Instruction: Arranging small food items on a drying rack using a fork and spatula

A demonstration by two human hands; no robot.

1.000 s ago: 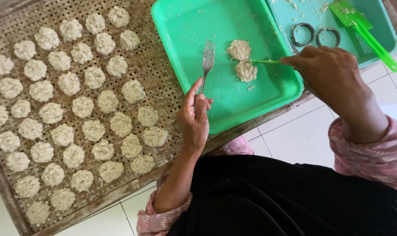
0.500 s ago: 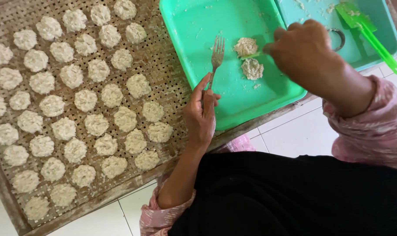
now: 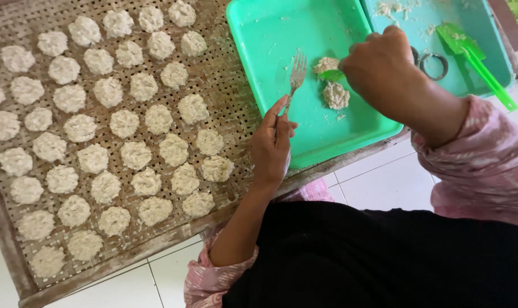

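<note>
Fork (image 3: 296, 71) in left hand (image 3: 272, 145) points tines up-frame

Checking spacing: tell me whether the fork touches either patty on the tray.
Apart. The head view shows bare green tray between the fork and both patties.

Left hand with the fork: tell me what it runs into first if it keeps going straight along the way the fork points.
The left hand holds the fork pointing up the green tray. Ahead lies bare tray floor, then its far rim; the patties sit off to the right.
</note>
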